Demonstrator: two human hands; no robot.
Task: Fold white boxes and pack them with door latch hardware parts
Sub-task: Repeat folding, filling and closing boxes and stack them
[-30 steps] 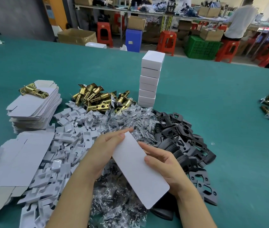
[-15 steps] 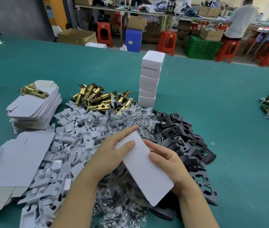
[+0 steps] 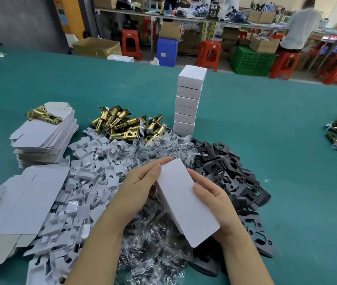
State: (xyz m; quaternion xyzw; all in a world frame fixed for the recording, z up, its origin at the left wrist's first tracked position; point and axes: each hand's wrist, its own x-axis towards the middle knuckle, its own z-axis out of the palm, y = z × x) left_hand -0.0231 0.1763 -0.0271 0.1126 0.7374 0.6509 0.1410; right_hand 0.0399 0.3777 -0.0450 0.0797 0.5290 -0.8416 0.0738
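Above the green surface [image 3: 266, 140] and its heaps of parts, the white box [image 3: 184, 194], flat a second ago, now shows depth, left hand [image 3: 136, 192] at nine o'clock and right hand [image 3: 215, 200] at three gripping it, folding apparently underway.

Beyond the green counter [image 3: 266, 124], red stools [image 3: 208, 52], a blue bin [image 3: 167, 52], a green crate [image 3: 252, 60] and cardboard cartons [image 3: 96, 47] crowd the floor.
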